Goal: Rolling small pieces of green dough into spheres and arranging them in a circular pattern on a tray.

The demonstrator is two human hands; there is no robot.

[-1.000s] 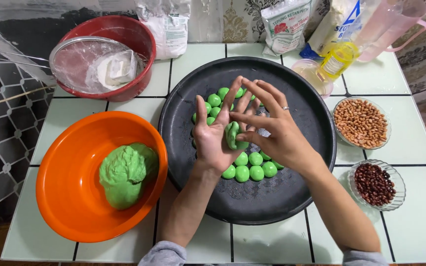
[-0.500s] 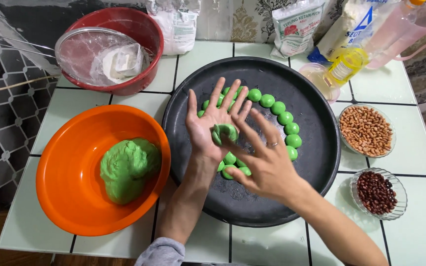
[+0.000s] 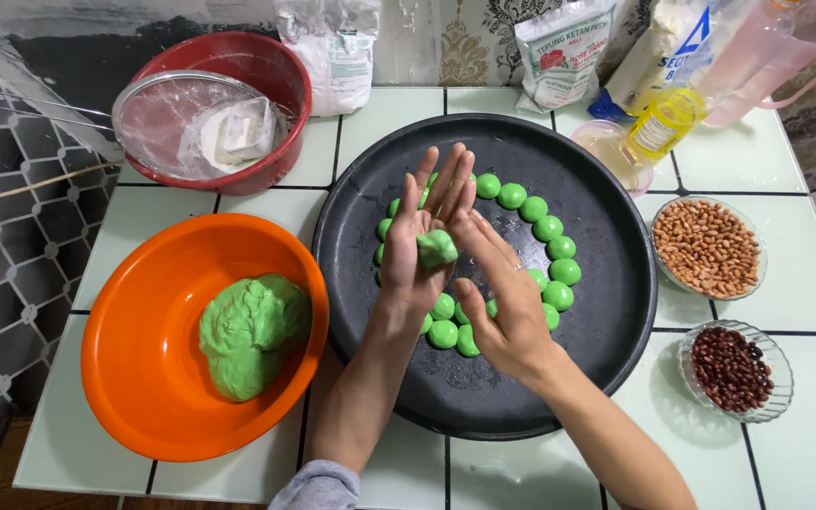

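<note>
1. One small lump of green dough lies on the open palm of the left hand, just below the bases of its fingers, which are stretched flat and point towards 12 o'clock.
2. The right hand is also open, fingers extended; its fingertips touch the lump from 4 o'clock. Neither hand grips anything.
3. Both hands hover over one round black tray.
4. About fifteen green balls show on it in a ring; others are hidden beneath the hands.
5. One orange basin, at 9 o'clock, holds one big dough mass.
6. Two small glass dishes sit at 3 o'clock: peanuts and dark red beans.
</note>
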